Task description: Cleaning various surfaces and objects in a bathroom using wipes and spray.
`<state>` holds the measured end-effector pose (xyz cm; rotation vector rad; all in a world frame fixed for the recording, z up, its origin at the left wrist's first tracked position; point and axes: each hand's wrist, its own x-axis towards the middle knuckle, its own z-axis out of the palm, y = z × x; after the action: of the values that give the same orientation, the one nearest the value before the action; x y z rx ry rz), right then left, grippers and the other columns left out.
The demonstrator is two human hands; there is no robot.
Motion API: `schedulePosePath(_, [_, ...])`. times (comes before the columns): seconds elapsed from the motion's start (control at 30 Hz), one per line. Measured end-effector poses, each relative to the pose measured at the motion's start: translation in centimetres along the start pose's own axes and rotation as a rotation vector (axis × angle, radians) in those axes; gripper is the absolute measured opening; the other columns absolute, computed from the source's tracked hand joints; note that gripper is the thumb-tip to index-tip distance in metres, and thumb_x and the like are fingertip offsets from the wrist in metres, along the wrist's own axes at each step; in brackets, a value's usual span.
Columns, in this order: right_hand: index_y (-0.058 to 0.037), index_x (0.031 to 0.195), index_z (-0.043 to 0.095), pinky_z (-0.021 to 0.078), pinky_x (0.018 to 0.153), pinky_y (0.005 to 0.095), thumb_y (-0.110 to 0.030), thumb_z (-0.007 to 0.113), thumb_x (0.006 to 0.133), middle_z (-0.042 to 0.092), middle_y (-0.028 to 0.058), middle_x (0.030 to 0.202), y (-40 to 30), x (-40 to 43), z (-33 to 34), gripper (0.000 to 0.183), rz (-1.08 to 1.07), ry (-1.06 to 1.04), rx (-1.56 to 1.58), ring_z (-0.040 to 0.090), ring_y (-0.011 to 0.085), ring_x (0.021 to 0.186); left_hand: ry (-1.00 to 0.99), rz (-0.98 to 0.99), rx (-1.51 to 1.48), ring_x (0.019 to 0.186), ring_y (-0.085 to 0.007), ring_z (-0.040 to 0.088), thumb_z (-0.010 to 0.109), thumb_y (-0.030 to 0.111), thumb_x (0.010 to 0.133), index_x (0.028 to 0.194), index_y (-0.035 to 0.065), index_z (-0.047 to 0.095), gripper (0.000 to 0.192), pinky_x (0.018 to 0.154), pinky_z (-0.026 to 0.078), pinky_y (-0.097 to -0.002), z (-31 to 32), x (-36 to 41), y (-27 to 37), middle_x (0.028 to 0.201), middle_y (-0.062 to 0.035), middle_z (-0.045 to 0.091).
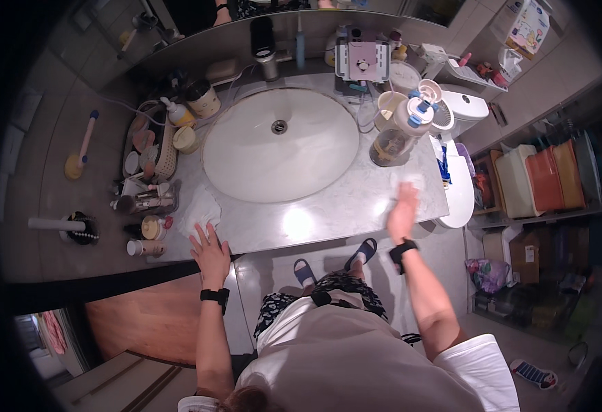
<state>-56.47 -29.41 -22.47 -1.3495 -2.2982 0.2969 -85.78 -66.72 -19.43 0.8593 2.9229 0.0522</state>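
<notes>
My left hand [211, 260] is at the front left edge of the marble-look counter [301, 219], its fingers spread. Its fingertips touch or lie just beside a crumpled white tissue or cloth [201, 206]. To the right, my right hand [404, 213] reaches over the counter, blurred, its fingers close together. A pale, thin sheet, perhaps a tissue [411, 180], shows at those fingertips; whether they grip it is unclear. Beyond that hand stands a large clear water bottle [396, 141] with a white and blue lid. An oval white washbasin [280, 159] lies between my hands.
Left of the basin are a woven basket [164, 159] of cosmetics, a pump bottle [180, 113] and a clear brush holder [159, 198]. Behind stand a faucet [266, 62] and a phone on a stand [363, 59]. A toilet [461, 193] and shelves [533, 216] are right.
</notes>
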Motion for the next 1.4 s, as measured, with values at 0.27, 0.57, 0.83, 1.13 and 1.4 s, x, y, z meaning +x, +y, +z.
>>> schedulePosePath(0.27, [-0.0145, 0.142, 0.039, 0.0214, 0.115, 0.0424, 0.005, 0.038, 0.080, 0.035, 0.0130, 0.148, -6.4, -4.2, -0.5, 0.065, -0.718, -0.485, 0.173, 0.031, 0.0291, 0.139, -0.059, -0.038, 0.066, 0.136, -0.0499, 0.020, 0.053, 0.035, 0.090, 0.149, 0.0131, 0.021, 0.071, 0.101, 0.030, -0.0645, 0.4, 0.0, -0.4, 0.156, -0.0178, 0.009])
schedulePosePath(0.57, [-0.0084, 0.144, 0.034, 0.0139, 0.116, 0.0440, 0.006, 0.038, 0.076, 0.029, 0.0189, 0.150, 7.7, 3.4, -4.3, 0.070, -0.018, -0.064, -0.104, 0.024, 0.0333, 0.141, -0.083, -0.076, 0.042, 0.138, -0.0487, 0.016, 0.056, 0.034, 0.089, 0.151, 0.0204, 0.018, 0.073, 0.101, 0.029, -0.0659, 0.7, 0.4, -0.7, 0.158, -0.0125, 0.004])
schedulePosePath(0.83, [-0.0120, 0.140, 0.040, 0.0202, 0.116, 0.0403, 0.001, 0.040, 0.083, 0.034, 0.0126, 0.148, -2.0, -4.0, -1.9, 0.058, -0.605, -0.404, 0.111, 0.029, 0.0287, 0.139, -0.142, -0.141, 0.063, 0.139, -0.0474, 0.015, 0.056, 0.035, 0.090, 0.151, 0.0247, 0.017, 0.073, 0.101, 0.024, -0.0697, 0.7, 0.4, -2.1, 0.159, -0.0096, 0.003])
schedulePosePath(1.13, [-0.0057, 0.121, 0.058, 0.0423, 0.099, 0.0417, 0.002, 0.042, 0.082, 0.058, 0.0229, 0.121, 21.5, -4.2, -10.7, 0.043, 0.388, 0.040, 0.021, 0.053, 0.0405, 0.114, 0.016, 0.024, 0.056, 0.139, -0.0522, 0.007, 0.063, 0.043, 0.084, 0.145, 0.0231, 0.035, 0.070, 0.106, 0.006, -0.0688, -7.5, 2.1, 7.2, 0.157, -0.0159, 0.008])
schedulePosePath(1.4, [-0.0003, 0.106, 0.063, 0.0485, 0.077, 0.0441, -0.011, 0.042, 0.084, 0.065, 0.0239, 0.099, 34.3, -14.2, -7.2, 0.033, 0.985, -0.022, 0.438, 0.062, 0.0375, 0.093, 0.059, 0.568, -0.436, 0.142, -0.0372, 0.018, 0.064, 0.036, 0.085, 0.148, 0.0159, 0.026, 0.077, 0.110, 0.002, -0.0619, -13.7, -0.1, 24.3, 0.155, -0.0152, 0.019])
